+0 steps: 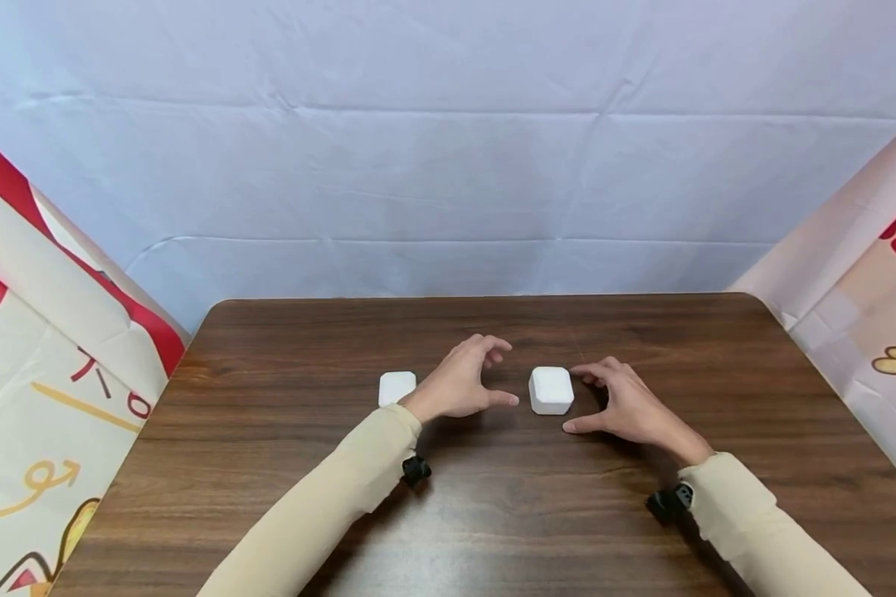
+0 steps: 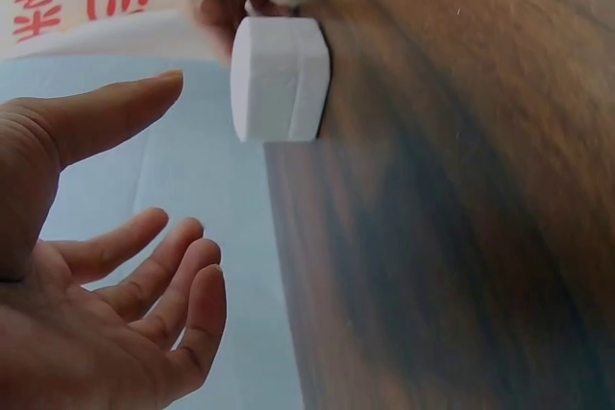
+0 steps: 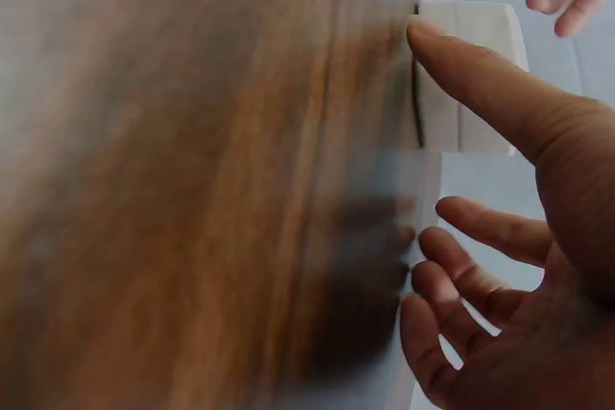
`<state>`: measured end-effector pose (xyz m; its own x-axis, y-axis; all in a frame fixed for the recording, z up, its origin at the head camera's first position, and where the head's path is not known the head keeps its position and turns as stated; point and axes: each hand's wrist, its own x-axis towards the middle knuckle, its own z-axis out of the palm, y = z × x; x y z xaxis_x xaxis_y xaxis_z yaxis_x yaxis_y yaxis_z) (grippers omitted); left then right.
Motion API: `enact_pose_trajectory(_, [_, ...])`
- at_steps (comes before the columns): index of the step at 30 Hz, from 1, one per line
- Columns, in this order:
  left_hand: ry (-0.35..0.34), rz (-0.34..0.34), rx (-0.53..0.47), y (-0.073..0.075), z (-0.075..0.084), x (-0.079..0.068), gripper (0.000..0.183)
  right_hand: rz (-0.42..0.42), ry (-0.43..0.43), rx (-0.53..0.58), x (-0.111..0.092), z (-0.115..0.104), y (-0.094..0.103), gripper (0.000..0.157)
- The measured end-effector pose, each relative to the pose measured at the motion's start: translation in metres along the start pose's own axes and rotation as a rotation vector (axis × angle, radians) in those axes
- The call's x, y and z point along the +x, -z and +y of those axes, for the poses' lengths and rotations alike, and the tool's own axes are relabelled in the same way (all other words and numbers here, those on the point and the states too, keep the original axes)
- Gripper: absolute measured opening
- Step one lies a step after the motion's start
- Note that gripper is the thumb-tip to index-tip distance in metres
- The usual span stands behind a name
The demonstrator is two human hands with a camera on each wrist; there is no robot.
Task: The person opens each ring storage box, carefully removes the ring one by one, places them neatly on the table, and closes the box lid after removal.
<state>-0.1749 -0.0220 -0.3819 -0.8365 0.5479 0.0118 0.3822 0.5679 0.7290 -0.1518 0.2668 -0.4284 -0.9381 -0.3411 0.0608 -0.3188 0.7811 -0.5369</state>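
A small white box with rounded corners [image 1: 551, 390] sits on the wooden table between the two hands; a seam runs around its side in both wrist views. To its left is my left hand [image 1: 459, 383], apart from it, thumb and fingers spread with nothing between them. My right hand [image 1: 621, 404] is close on the box's right side, thumb and fingers parted; it seems not to grip it. A second white box [image 1: 396, 387] lies farther left, partly hidden behind the left wrist.
The brown wooden table [image 1: 493, 514] has rounded far corners. A pale cloth [image 1: 448, 182] hangs behind its far edge, and printed cloths hang at the left [image 1: 60, 398] and right [image 1: 866, 332]. Both wrists wear black devices under cream sleeves.
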Motion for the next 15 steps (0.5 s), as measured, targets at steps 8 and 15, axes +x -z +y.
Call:
enact_pose_trajectory(8, [-0.014, 0.003, -0.004, -0.014, 0.001, 0.011, 0.066, -0.02, 0.062, 0.064, 0.013, 0.003, -0.006, 0.081])
enact_pose_trajectory(15, [0.002, 0.006, -0.009, -0.02, 0.004, 0.019, 0.065, -0.044, 0.078, 0.091, 0.018, 0.004, -0.007, 0.072])
